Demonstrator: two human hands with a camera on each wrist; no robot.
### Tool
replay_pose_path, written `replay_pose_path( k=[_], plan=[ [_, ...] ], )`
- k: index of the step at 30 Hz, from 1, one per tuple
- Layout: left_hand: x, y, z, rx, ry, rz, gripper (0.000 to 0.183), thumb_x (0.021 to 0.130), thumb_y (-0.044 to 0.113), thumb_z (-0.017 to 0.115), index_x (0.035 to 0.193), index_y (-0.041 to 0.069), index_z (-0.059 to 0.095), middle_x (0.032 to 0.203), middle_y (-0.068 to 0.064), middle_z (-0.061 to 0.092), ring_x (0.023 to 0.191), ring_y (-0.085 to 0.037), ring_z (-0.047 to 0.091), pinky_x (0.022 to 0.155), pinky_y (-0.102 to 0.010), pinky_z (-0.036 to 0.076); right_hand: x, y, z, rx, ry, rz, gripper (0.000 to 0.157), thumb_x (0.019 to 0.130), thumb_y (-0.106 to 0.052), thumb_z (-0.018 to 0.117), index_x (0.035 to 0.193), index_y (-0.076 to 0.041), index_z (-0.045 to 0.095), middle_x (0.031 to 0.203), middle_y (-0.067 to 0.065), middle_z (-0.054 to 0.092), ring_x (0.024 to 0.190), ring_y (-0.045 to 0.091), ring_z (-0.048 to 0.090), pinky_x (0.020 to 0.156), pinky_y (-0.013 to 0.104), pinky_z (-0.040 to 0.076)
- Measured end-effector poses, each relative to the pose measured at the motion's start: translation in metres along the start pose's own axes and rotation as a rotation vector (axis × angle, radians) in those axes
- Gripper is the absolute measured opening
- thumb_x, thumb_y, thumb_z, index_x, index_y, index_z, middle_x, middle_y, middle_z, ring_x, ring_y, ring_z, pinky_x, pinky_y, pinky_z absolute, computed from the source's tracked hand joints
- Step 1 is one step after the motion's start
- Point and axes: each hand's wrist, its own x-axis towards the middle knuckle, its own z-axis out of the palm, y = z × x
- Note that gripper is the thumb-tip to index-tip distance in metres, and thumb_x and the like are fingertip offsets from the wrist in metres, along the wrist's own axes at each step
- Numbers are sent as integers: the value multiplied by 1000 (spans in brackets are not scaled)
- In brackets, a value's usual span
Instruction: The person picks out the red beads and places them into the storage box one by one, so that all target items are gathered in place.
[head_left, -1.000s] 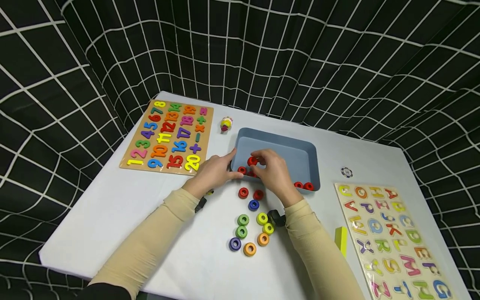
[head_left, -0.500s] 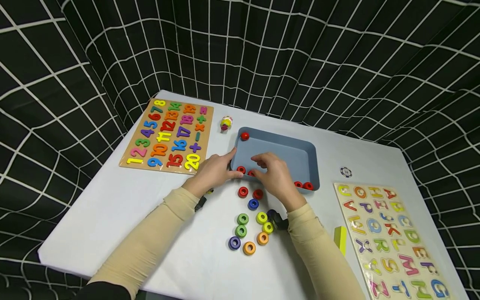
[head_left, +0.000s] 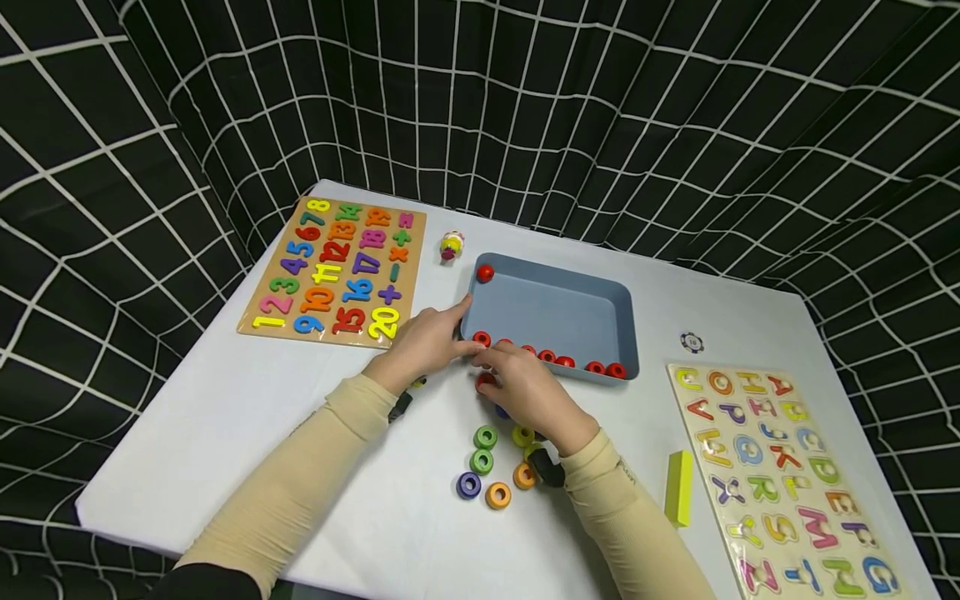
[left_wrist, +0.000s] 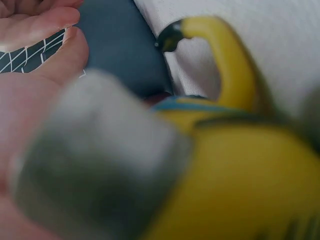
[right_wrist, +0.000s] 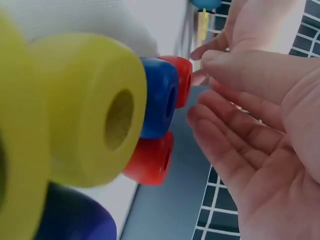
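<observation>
My left hand (head_left: 423, 342) touches the front left corner of the blue-grey tray (head_left: 558, 329), thumb and forefinger spread along its outside. Several red beads (head_left: 617, 371) line the tray's front wall, and another red bead (head_left: 486, 272) sits in its back left corner. In front of the tray, my right hand (head_left: 528, 392) is over a red bead (head_left: 486, 381), partly covering it. The right wrist view shows the fingers (right_wrist: 215, 135) loosely bent with nothing between them, beside red, blue (right_wrist: 159, 97) and yellow beads (right_wrist: 90, 110).
Nearer the table's front lie green (head_left: 485, 437), orange (head_left: 498, 496) and purple beads (head_left: 468, 485). Number board (head_left: 333, 271) left, letter board (head_left: 787, 479) right, yellow block (head_left: 678, 489) beside it. A figurine (head_left: 452, 246) stands behind; a yellow toy (left_wrist: 235, 75) is by the left hand.
A red bead left the right hand and rests in the tray's back left corner. The right hand then moved out over the front wall, toward a red bead on the table. The left hand stayed.
</observation>
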Motion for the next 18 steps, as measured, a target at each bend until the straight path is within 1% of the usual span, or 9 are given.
replay_pose_path(
  k=[5,8,11,15,18],
  plan=[
    [1,1,0,-34,-10,-16,88,84,60,62,154,24,24,65,-8,54,58,-20,48,45,-29,35,-1,3,0,24,-13,65,29,84,-14,75,112,-7,70,103,4,66,94,18,61,82,33,51],
    [1,1,1,-43,-15,-23,89,84,60,63,154,25,23,67,-8,55,58,-19,48,46,-29,35,-2,3,0,40,-42,99,32,84,-16,75,114,-8,69,103,3,65,93,17,58,81,33,49],
    [1,0,1,-41,-19,-26,90,83,62,62,154,25,22,72,-9,58,60,-19,49,47,-29,35,-4,3,1,50,-66,124,33,82,-14,76,114,-9,69,104,3,64,90,16,56,80,32,48],
    [1,0,2,-46,-15,-28,90,82,62,63,154,25,23,77,-10,60,62,-21,50,47,-30,36,-4,4,4,38,-79,123,32,80,-10,78,110,-11,69,105,2,65,89,14,56,81,31,49],
    [2,0,2,-45,-10,-26,90,82,62,63,154,25,24,78,-10,60,63,-21,51,47,-30,36,-3,5,5,34,-77,108,26,82,-12,76,107,-12,69,102,1,65,88,12,56,80,29,48]
  ],
)
